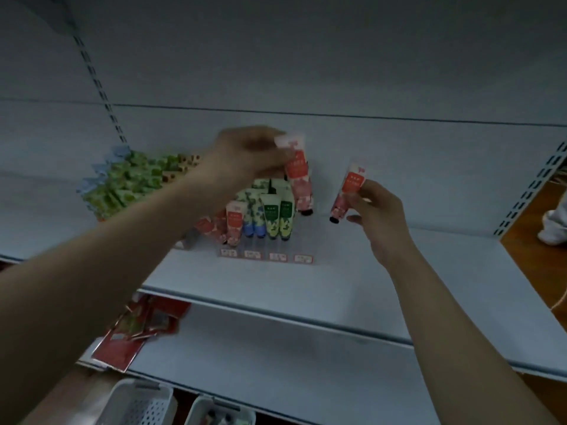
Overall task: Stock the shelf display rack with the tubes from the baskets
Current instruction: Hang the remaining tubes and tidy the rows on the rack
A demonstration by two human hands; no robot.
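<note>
Nearest, two white baskets [138, 403] sit low under the shelf [276, 286]. Further in, the right hand [379, 220] pinches a red tube [348, 193], long axis near upright with its cap down, held apart to the right of the clear display rack [267, 237]. Furthest, the left hand [248, 157] grips another red tube [299, 176] upright at the rack's back right corner, so it looks closer to placing.
</note>
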